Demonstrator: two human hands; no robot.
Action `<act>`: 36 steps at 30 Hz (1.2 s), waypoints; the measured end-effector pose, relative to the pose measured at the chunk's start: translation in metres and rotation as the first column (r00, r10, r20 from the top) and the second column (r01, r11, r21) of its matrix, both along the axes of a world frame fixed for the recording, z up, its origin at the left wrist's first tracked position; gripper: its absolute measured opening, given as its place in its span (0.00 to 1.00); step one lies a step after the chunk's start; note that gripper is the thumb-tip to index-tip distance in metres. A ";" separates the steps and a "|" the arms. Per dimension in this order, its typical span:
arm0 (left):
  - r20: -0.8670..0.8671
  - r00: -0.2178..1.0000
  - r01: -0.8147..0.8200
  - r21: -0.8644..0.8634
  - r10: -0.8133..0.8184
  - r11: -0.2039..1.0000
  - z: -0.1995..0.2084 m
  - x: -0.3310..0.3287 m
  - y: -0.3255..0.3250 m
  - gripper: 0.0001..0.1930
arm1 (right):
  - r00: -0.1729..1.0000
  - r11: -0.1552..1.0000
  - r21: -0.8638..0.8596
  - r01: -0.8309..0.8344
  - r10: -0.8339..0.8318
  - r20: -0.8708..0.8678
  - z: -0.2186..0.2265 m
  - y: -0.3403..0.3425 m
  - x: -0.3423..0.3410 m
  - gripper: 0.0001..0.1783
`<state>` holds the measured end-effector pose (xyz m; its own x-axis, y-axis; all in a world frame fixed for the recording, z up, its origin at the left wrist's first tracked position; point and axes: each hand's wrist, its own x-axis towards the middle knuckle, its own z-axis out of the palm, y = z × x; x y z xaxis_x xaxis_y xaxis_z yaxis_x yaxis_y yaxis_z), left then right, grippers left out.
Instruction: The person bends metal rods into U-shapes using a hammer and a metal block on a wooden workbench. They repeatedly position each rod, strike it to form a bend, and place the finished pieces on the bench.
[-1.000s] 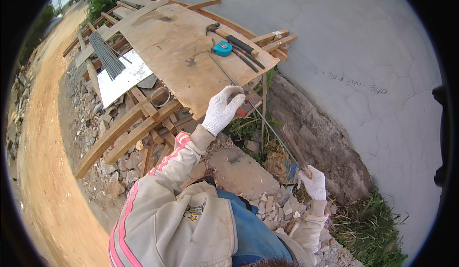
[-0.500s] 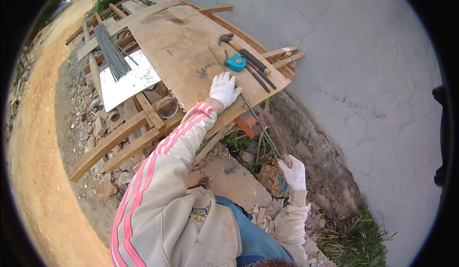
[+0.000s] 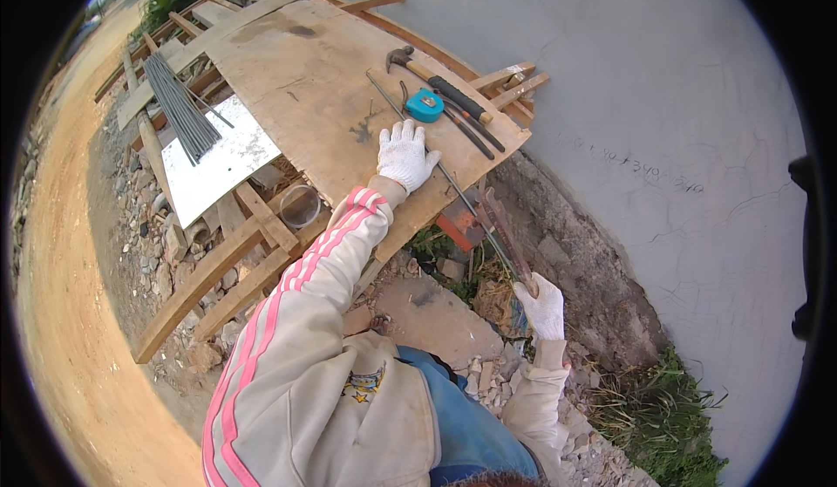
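Bundle of grey rods [image 3: 179,112], off the tabletop's left edge; white panel [image 3: 214,164], beneath the bundle; plywood tabletop [image 3: 323,68]; left hand [image 3: 405,156], flat near the near edge, fingers extended, apparently across the thin metal rod [image 3: 453,184]; a second ago it curled about that rod, which now seems pressed down and steadier for the work; teal tape measure [image 3: 425,104] and hammer [image 3: 438,80], toward the right edge; red block [image 3: 460,225], below the near edge; right hand [image 3: 542,306], beyond that edge, closed around the rod's near end and apparently a rusty bar [image 3: 504,236].
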<state>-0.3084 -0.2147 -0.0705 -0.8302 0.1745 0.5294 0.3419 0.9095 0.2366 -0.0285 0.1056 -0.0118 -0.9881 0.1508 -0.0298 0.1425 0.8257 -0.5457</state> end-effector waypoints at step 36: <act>0.152 0.974 -0.124 -0.252 0.166 0.960 0.012 0.004 0.003 0.39 | 0.841 0.823 0.174 -0.541 0.522 0.141 0.035 0.136 -0.111 0.23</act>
